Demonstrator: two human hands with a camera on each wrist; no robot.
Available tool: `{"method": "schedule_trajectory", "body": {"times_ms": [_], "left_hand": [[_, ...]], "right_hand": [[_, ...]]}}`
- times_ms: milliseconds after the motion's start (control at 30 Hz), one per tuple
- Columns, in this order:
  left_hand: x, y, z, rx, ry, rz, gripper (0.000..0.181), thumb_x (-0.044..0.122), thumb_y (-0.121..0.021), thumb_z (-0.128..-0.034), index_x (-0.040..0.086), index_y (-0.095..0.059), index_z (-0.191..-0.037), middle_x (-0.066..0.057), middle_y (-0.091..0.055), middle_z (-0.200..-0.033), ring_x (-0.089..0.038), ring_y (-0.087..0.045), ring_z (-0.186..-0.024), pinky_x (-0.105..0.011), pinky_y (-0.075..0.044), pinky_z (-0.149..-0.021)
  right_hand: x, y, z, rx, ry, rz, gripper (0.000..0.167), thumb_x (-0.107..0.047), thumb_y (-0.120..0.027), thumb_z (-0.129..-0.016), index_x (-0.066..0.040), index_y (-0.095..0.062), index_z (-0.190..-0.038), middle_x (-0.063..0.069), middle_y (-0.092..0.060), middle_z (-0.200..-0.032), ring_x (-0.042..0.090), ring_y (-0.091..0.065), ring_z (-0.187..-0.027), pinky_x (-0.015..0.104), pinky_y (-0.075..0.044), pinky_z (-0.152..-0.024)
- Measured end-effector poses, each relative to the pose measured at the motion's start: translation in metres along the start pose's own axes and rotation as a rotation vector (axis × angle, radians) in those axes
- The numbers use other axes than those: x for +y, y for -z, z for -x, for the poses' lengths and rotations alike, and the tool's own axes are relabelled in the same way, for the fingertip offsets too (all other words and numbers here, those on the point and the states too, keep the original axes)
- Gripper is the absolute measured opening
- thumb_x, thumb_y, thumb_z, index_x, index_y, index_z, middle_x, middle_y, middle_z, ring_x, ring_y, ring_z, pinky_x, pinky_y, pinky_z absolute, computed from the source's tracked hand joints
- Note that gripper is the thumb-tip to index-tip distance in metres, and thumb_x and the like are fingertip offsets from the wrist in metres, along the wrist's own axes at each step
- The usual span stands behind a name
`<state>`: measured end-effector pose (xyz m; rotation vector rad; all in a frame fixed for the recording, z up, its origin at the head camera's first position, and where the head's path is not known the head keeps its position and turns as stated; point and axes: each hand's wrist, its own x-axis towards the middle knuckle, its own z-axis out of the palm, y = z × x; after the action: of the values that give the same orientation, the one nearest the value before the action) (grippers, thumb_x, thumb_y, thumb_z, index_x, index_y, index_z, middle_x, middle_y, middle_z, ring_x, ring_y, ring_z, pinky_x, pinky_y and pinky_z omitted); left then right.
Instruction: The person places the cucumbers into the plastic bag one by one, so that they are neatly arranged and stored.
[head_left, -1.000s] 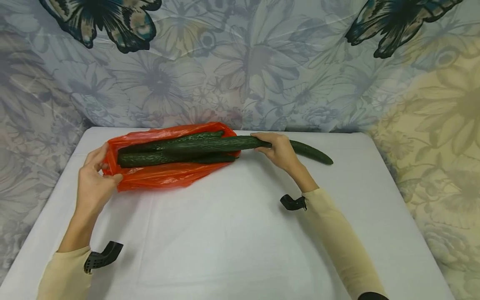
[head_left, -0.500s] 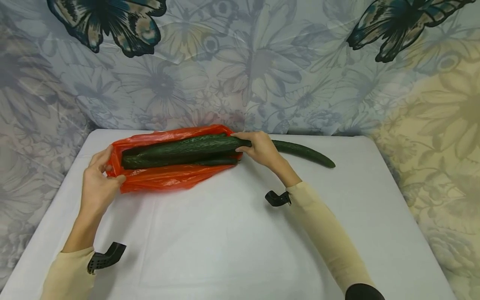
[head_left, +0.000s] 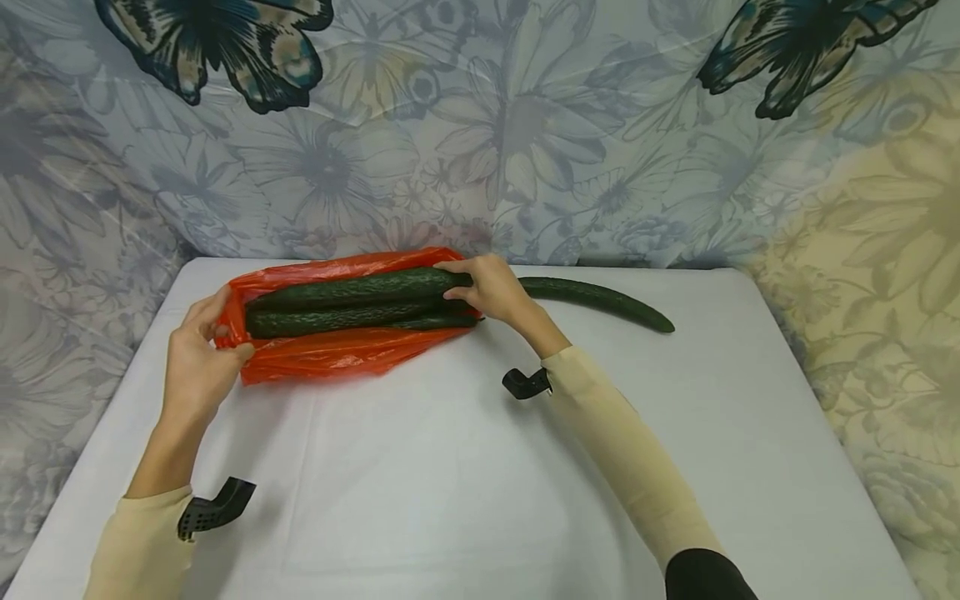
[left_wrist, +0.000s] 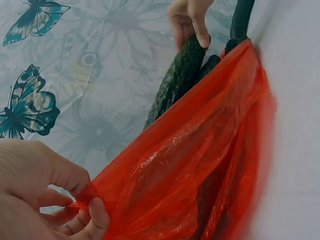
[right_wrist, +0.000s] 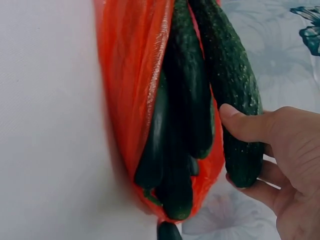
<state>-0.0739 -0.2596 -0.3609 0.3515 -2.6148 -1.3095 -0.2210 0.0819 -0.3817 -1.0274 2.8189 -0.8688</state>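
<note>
At the left end of a red plastic bag (head_left: 330, 360), my left hand (head_left: 197, 367) pinches the film; in the left wrist view, thumb and fingers (left_wrist: 97, 215) hold its edge. My right hand (head_left: 497, 292) grips the right end of a long dark green cucumber (head_left: 360, 287), thumb on one side and fingers on the other. Most of that cucumber lies along the bag's opening, over several other cucumbers (right_wrist: 190, 95) inside. In the right wrist view its blunt held end is beside the bag. A curved cucumber (head_left: 607, 300) lies to the right; its left end is hidden behind my right hand.
A white-covered table (head_left: 405, 492) lies beneath everything. Behind it hangs a floral cloth (head_left: 525, 150) with large butterflies, close to the bag's back edge. Black camera mounts (head_left: 527, 383) stick out from both sleeves.
My right hand has moved left with the cucumber in its grip, taking it further over the bag. The left hand keeps its hold on the bag's edge. The curved cucumber stays on the table.
</note>
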Motion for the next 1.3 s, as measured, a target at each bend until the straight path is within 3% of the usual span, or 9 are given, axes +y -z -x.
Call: {"method": "schedule_trajectory", "body": {"times_ms": [233, 333, 433, 533, 567, 733, 900, 1033, 1300], "left_hand": [[0.000, 0.000, -0.002, -0.002, -0.007, 0.038, 0.083, -0.017, -0.059, -0.0789, 0.013, -0.033, -0.152, -0.012, -0.038, -0.150, -0.010, -0.041, -0.094, -0.009, -0.041, -0.058], [0.000, -0.001, -0.002, -0.013, -0.017, 0.057, 0.084, -0.018, -0.059, -0.0785, 0.014, -0.034, -0.152, -0.010, -0.038, -0.151, -0.011, -0.039, -0.094, -0.010, -0.040, -0.057], [0.000, -0.001, -0.001, -0.016, -0.014, 0.057, 0.083, -0.017, -0.058, -0.0790, 0.015, -0.034, -0.152, -0.007, -0.038, -0.151, -0.016, -0.039, -0.099, -0.012, -0.040, -0.057], [-0.001, 0.000, 0.000, -0.010, 0.001, 0.053, 0.083, -0.015, -0.058, -0.0797, 0.016, -0.033, -0.152, -0.005, -0.038, -0.152, -0.017, -0.038, -0.102, -0.013, -0.039, -0.056], [-0.001, 0.000, 0.000, -0.005, 0.001, 0.055, 0.083, -0.015, -0.058, -0.0796, 0.016, -0.033, -0.152, -0.005, -0.038, -0.151, -0.016, -0.038, -0.102, -0.013, -0.039, -0.056], [-0.001, -0.001, -0.002, 0.014, -0.008, 0.062, 0.084, -0.018, -0.059, -0.0781, 0.016, -0.036, -0.151, -0.008, -0.040, -0.150, -0.011, -0.038, -0.097, -0.012, -0.038, -0.057], [0.000, -0.002, -0.004, 0.018, 0.006, 0.051, 0.083, -0.018, -0.059, -0.0786, 0.016, -0.036, -0.151, -0.008, -0.040, -0.150, -0.010, -0.038, -0.096, -0.011, -0.038, -0.057], [0.001, -0.003, -0.004, 0.018, 0.011, 0.047, 0.082, -0.017, -0.059, -0.0793, 0.016, -0.036, -0.151, -0.009, -0.039, -0.150, -0.009, -0.038, -0.096, -0.011, -0.038, -0.057], [0.002, -0.003, -0.003, 0.029, 0.017, 0.038, 0.083, -0.017, -0.059, -0.0789, 0.016, -0.036, -0.151, -0.009, -0.040, -0.150, -0.007, -0.037, -0.096, -0.012, -0.037, -0.057]], "right_hand": [[-0.004, 0.002, -0.020, -0.054, -0.006, 0.031, 0.048, -0.022, -0.075, -0.086, -0.014, -0.064, -0.132, 0.005, -0.050, -0.049, 0.011, -0.027, -0.044, 0.025, -0.026, -0.050], [-0.006, 0.003, -0.032, -0.096, -0.025, 0.024, 0.048, -0.024, -0.075, -0.085, -0.015, -0.064, -0.132, 0.009, -0.066, -0.069, 0.016, -0.037, -0.048, 0.027, -0.032, -0.055], [-0.008, 0.005, -0.042, -0.157, -0.044, 0.007, 0.049, -0.023, -0.076, -0.085, -0.013, -0.064, -0.132, 0.010, -0.072, -0.108, 0.022, -0.063, -0.079, 0.028, -0.048, -0.075], [-0.009, 0.004, -0.049, -0.216, -0.059, -0.009, 0.051, -0.023, -0.076, -0.085, -0.012, -0.063, -0.133, 0.007, -0.062, -0.132, 0.024, -0.056, -0.122, 0.035, -0.044, -0.102], [-0.009, 0.003, -0.050, -0.232, -0.063, -0.022, 0.051, -0.022, -0.075, -0.085, -0.011, -0.062, -0.134, 0.008, -0.060, -0.134, 0.025, -0.053, -0.126, 0.036, -0.042, -0.104], [-0.002, 0.001, -0.044, -0.245, -0.064, -0.141, 0.052, -0.021, -0.071, -0.090, -0.011, -0.056, -0.139, 0.008, -0.056, -0.139, 0.023, -0.049, -0.130, 0.036, -0.039, -0.107], [0.009, 0.002, -0.035, -0.208, -0.092, -0.361, 0.054, -0.018, -0.071, -0.090, -0.010, -0.055, -0.141, 0.006, -0.060, -0.134, 0.020, -0.050, -0.128, 0.037, -0.040, -0.105], [0.018, 0.007, -0.027, -0.176, -0.107, -0.439, 0.053, -0.016, -0.071, -0.090, -0.009, -0.055, -0.140, 0.007, -0.063, -0.130, 0.020, -0.052, -0.125, 0.038, -0.042, -0.104], [0.038, 0.026, -0.005, -0.110, -0.171, -0.642, 0.048, -0.007, -0.067, -0.092, -0.002, -0.054, -0.138, 0.018, -0.059, -0.132, 0.031, -0.057, -0.118, 0.040, -0.050, -0.094]]}}
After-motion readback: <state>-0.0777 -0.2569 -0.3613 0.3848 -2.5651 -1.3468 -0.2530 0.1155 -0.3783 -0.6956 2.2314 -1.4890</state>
